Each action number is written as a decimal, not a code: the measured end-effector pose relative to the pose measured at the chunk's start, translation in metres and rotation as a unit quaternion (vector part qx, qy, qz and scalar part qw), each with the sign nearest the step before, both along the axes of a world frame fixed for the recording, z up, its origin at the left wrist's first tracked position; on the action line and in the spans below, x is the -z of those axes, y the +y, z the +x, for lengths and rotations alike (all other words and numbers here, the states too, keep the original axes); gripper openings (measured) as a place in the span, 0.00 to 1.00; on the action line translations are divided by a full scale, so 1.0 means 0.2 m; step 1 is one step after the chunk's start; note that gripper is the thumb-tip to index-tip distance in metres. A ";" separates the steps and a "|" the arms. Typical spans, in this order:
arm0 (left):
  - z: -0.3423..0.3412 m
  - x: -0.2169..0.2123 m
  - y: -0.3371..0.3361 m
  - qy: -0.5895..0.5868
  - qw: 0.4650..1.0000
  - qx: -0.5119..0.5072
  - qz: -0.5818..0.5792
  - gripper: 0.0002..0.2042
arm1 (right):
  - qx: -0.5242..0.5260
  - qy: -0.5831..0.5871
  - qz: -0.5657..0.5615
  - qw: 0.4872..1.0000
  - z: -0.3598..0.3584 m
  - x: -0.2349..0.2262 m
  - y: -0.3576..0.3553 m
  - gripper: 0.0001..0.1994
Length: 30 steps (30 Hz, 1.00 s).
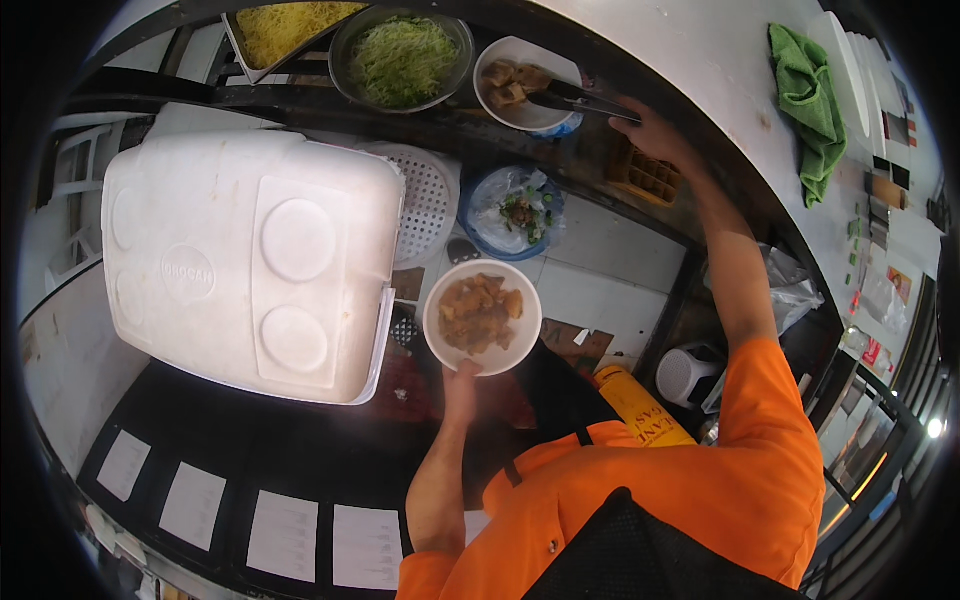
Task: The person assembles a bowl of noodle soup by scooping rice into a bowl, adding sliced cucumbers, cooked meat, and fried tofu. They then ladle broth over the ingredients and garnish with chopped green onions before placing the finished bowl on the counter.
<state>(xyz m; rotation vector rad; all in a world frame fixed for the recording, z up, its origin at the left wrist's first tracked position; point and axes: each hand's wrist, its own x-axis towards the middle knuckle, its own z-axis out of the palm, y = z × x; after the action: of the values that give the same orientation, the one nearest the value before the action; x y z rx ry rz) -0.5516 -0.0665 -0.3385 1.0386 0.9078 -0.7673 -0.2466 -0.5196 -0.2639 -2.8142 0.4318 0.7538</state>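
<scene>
My left hand (460,392) grips the rim of a white bowl (500,362) from below, thumb over its near edge. Brown chunks of food (480,315) partly fill this bowl. Farther off and to the right, my outstretched right hand (648,128) is closed round dark tongs (575,99). The tongs' tips reach into a second white bowl (530,50) on the shelf, among larger brown chunks (512,82). Whether the tips pinch a chunk, I cannot tell.
A big white cooler box (225,230) stands at the left. Beside the second bowl are a metal bowl (338,62) of shredded greens and a tray (240,55) of yellow shreds. Below sits a blue basin (475,225); a yellow cylinder (640,408) and a green towel (808,110) lie rightward.
</scene>
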 end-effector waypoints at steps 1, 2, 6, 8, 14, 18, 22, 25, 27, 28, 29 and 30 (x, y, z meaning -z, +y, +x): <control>-0.01 0.01 0.01 -0.005 1.000 0.008 -0.001 0.26 | 0.030 0.004 0.011 0.999 -0.02 0.00 -0.02 0.33; -0.01 0.01 0.03 -0.007 1.000 0.011 -0.001 0.25 | 0.047 -0.004 0.046 0.998 -0.04 0.00 -0.04 0.33; 0.01 0.00 0.02 -0.012 1.000 0.001 0.000 0.25 | 0.102 -0.011 0.164 0.981 -0.06 0.04 -0.09 0.32; 0.01 -0.01 0.02 -0.011 1.000 0.001 -0.003 0.26 | 0.114 -0.016 0.199 0.973 -0.06 0.04 -0.09 0.32; 0.00 0.00 0.01 -0.009 1.000 -0.002 0.001 0.25 | 0.190 -0.010 0.212 0.959 -0.09 0.08 -0.12 0.23; -0.01 0.02 0.00 -0.011 1.000 -0.009 -0.003 0.25 | 0.272 0.018 0.293 0.916 -0.09 0.08 -0.12 0.18; -0.01 0.00 -0.01 0.005 1.000 -0.014 0.005 0.25 | 0.363 0.024 0.448 0.817 -0.08 0.03 -0.06 0.18; -0.02 0.01 -0.01 -0.002 1.000 -0.002 0.000 0.26 | 0.432 0.036 0.532 0.727 -0.09 0.06 -0.11 0.19; -0.03 0.02 0.00 -0.008 1.000 -0.004 0.001 0.26 | 0.445 0.045 0.542 0.711 -0.09 0.08 -0.12 0.18; -0.04 0.02 -0.01 -0.011 1.000 -0.006 0.002 0.26 | 0.451 0.051 0.546 0.704 -0.08 0.08 -0.12 0.18; -0.04 0.03 0.00 -0.014 1.000 -0.006 0.001 0.26 | 0.446 0.050 0.536 0.715 -0.08 0.08 -0.12 0.18; -0.05 0.02 0.01 -0.014 1.000 -0.008 0.002 0.27 | 0.441 0.052 0.525 0.726 -0.09 0.07 -0.09 0.18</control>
<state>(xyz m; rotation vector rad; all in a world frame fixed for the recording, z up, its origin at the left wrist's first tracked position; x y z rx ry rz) -0.5614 -0.0654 -0.3432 1.0423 0.8921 -0.7370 -0.2644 -0.5382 -0.2781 -1.2618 0.8915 0.6017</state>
